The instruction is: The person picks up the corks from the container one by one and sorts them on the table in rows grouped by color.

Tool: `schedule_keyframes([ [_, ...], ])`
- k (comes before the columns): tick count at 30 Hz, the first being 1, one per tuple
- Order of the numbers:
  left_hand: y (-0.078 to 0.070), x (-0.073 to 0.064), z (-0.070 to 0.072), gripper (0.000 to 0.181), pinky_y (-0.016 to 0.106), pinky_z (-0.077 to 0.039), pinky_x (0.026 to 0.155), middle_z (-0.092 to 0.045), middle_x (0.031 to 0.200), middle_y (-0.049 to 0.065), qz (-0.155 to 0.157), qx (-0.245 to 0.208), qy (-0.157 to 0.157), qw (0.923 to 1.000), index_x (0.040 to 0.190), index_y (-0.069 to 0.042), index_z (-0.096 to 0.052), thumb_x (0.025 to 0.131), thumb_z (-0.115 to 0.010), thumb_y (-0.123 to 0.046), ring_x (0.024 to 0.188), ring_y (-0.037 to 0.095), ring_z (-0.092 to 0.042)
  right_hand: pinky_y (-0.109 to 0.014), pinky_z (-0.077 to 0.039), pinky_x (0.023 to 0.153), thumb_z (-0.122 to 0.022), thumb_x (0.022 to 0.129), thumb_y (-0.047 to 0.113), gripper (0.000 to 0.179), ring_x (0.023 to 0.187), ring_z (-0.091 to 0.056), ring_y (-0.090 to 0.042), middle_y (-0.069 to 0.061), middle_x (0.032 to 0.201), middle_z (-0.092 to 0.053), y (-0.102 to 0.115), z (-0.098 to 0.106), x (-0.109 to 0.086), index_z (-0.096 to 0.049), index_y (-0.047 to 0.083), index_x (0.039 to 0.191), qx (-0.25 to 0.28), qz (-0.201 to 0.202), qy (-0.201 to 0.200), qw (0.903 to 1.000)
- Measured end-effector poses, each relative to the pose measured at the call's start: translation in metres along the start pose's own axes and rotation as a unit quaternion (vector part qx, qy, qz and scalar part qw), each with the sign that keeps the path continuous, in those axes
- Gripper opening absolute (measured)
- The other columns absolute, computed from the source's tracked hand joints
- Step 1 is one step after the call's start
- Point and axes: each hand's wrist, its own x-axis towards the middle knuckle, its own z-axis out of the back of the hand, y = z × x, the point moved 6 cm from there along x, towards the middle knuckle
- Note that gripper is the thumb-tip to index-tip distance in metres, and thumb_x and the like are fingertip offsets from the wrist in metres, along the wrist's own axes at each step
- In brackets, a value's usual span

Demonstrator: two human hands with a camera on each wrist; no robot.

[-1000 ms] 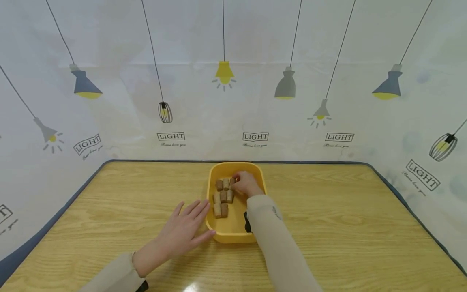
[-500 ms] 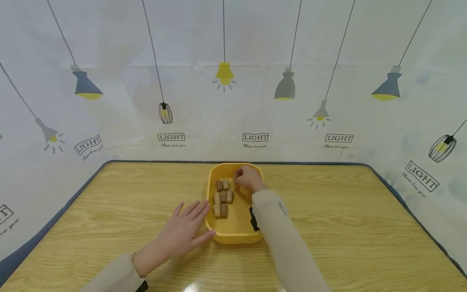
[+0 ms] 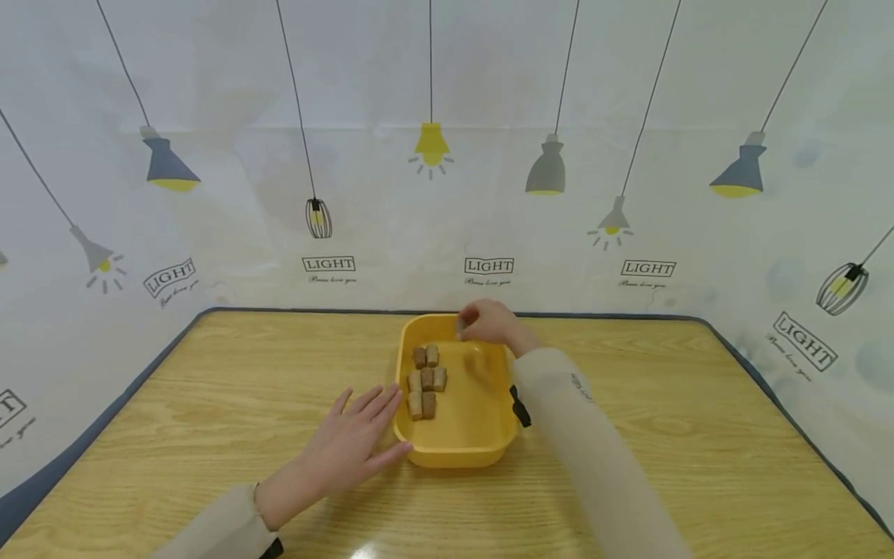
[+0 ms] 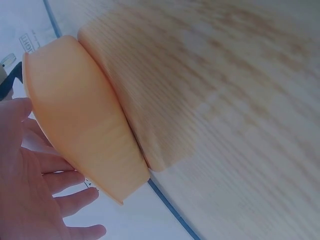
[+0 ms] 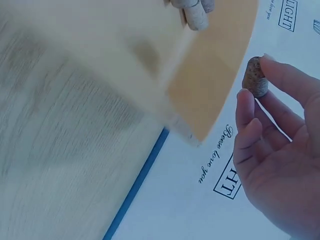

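My right hand (image 3: 490, 321) pinches a cork (image 5: 255, 77) between thumb and fingers, raised over the far right part of the yellow tray (image 3: 482, 458). In the right wrist view the cork looks speckled brown. Several corks (image 3: 428, 379) lie in rows along the tray's left side, some light tan and some darker brown. With fingers spread, my left hand (image 3: 345, 442) rests against the tray's left rim, its thumb at the near left corner. The left wrist view shows these straight fingers (image 4: 72, 202) beside the tray's outer wall (image 4: 85, 115).
The tray stands on a wood-grain table (image 3: 663, 411) near its dark blue back edge (image 3: 594, 315). Behind it hangs a pale backdrop (image 3: 377, 178) printed with lamps and the word LIGHT. Black straps (image 3: 520, 407) show at both sleeves.
My right hand has taken a cork from the far row, lifting it up and to the right. Two corks stay in that row. The left hand has not moved.
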Motion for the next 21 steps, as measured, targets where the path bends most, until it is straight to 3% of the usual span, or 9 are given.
schedule_keyframes([
  [8, 0.0, 0.0, 0.0, 0.072, 0.053, -0.019, 0.096, -0.033, 0.138, 0.008, 0.0, -0.001, -0.001, 1.0, 0.135, -0.005, -0.036, 0.087, -0.03, -0.059, 0.123, 0.026, -0.031, -0.039, -0.038, 0.087, -0.065, 0.08, 0.016, 0.035, 0.101, -0.05, -0.028, -0.012, 0.104, -0.058, -0.006, 0.01, -0.014, -0.059, -0.002, 0.11, 0.002, 0.064, -0.016, 0.9978],
  [21, 0.0, -0.001, 0.001, 0.072, 0.053, -0.018, 0.096, -0.033, 0.138, 0.008, 0.002, -0.004, 0.0, 1.0, 0.135, -0.004, -0.036, 0.088, -0.031, -0.059, 0.123, 0.026, -0.031, -0.035, -0.044, 0.073, -0.065, 0.08, 0.014, 0.038, 0.093, -0.052, -0.029, -0.014, 0.105, -0.057, -0.024, 0.016, -0.035, -0.057, -0.002, 0.113, 0.018, 0.096, -0.019, 0.995],
])
